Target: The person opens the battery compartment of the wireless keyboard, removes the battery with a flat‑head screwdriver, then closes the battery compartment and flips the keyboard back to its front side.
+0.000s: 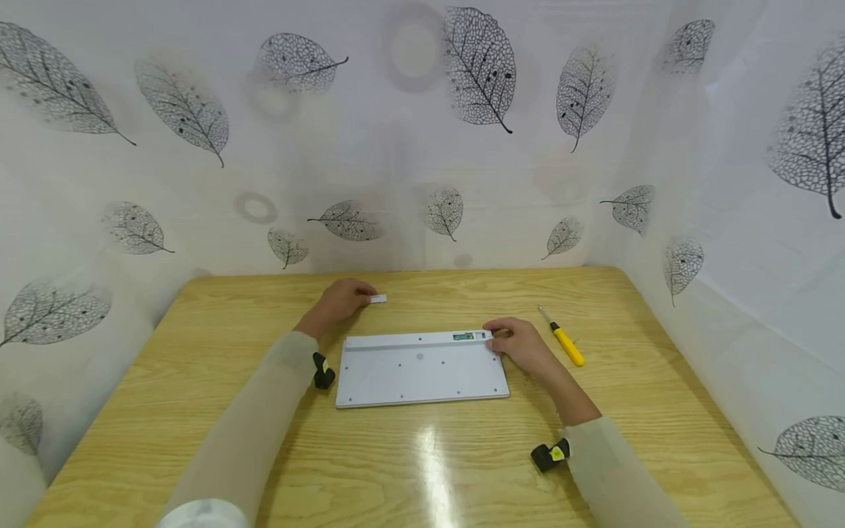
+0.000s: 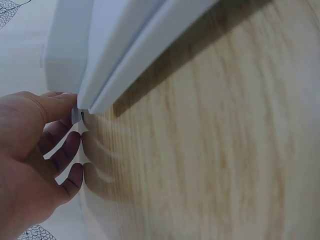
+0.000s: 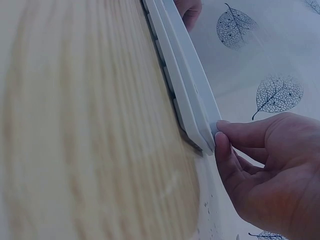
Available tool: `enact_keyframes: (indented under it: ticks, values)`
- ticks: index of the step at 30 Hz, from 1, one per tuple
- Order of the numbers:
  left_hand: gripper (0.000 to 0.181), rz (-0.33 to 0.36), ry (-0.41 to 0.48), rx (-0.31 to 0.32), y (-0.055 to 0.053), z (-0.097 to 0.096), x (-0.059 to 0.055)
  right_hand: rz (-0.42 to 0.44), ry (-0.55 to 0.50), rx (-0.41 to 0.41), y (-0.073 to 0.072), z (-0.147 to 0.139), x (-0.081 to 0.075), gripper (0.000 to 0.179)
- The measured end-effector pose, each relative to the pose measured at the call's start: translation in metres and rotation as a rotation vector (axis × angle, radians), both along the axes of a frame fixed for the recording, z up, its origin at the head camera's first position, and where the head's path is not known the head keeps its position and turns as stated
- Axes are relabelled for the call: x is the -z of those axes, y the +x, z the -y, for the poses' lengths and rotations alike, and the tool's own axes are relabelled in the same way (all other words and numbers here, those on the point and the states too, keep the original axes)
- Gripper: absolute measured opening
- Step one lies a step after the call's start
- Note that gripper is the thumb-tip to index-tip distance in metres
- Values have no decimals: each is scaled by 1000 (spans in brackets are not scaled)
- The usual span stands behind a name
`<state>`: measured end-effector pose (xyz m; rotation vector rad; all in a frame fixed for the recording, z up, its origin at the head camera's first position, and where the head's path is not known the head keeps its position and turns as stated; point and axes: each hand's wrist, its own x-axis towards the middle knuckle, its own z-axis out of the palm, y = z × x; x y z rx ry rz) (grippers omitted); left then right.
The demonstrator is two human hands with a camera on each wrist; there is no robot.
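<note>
A white keyboard (image 1: 422, 383) lies face down on the table, its screwed back up; a battery bay (image 1: 463, 336) with a green part showing stands uncovered near its top right corner. Beyond its top left edge, my left hand (image 1: 339, 301) pinches a small white battery cover (image 1: 378, 298) just at the tabletop. In the left wrist view the keyboard's edge (image 2: 130, 45) hides part of that cover. My right hand (image 1: 521, 343) grips the keyboard's top right corner with thumb and fingers. The right wrist view shows the thumb against the end of its raised ridge (image 3: 197, 85).
A screwdriver (image 1: 566, 345) with a yellow handle lies to the right of my right hand. The wooden table (image 1: 396, 469) meets a white leaf-patterned curtain (image 1: 409, 169) at the back and sides.
</note>
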<state>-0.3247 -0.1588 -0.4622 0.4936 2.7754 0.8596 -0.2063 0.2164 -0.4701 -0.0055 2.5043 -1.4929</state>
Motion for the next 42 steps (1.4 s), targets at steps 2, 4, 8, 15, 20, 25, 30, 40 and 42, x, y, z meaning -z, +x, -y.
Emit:
enact_keyframes:
  ticks: [2,4,8,15,20,25,30,40,42]
  values:
    - [28,-9,7,8,0,0,1,3,-1,0,0,0,0,35]
    - [28,-12,21,12,0,0,2,6,5,4,0,0,1,35]
    - [28,-8,60,17,0,0,4,7,22,10,1,-1,1,35]
    - [31,-29,93,0,4,0,4,-8,28,4,3,0,0,35]
    - [30,-25,124,32,11,-3,0,-12,29,4,1,0,1,35]
    - [30,5,157,46,24,-14,-5,-14,29,7,1,1,1,35]
    - [28,28,177,60,37,-32,-9,-14,32,7,2,2,0,35]
    - [24,50,204,80,57,-79,-8,-14,38,1,2,2,-1,36]
    - [23,55,213,87,60,-86,-6,-12,40,3,2,2,-2,36]
